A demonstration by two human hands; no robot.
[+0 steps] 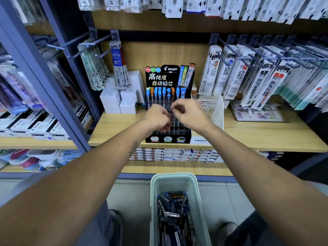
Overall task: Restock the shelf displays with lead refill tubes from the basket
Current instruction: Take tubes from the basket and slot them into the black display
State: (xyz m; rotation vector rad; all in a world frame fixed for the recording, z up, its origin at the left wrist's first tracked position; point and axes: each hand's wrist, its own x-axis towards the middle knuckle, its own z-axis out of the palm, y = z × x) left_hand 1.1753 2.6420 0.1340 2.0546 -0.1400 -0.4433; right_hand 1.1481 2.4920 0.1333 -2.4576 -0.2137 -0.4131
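Observation:
A black Pilot display stand (184, 137) sits on the wooden shelf (257, 137), its back rows holding upright lead refill tubes (160, 96) with blue and orange caps. Both my hands hover over its empty front slots. My left hand (157, 119) has its fingers curled down; what it holds is hidden. My right hand (188, 113) pinches a small dark thing, blurred, at its fingertips. On the floor between my feet stands a pale green basket (156, 189) with several loose lead refill tubes (174, 221) inside.
White boxes (120, 102) stand left of the stand. A clear Mono holder (211, 105) sits to its right. Hanging refill packs (266, 80) fill hooks at right and packs (99, 68) at left. Flat boxes (177, 154) line the lower shelf.

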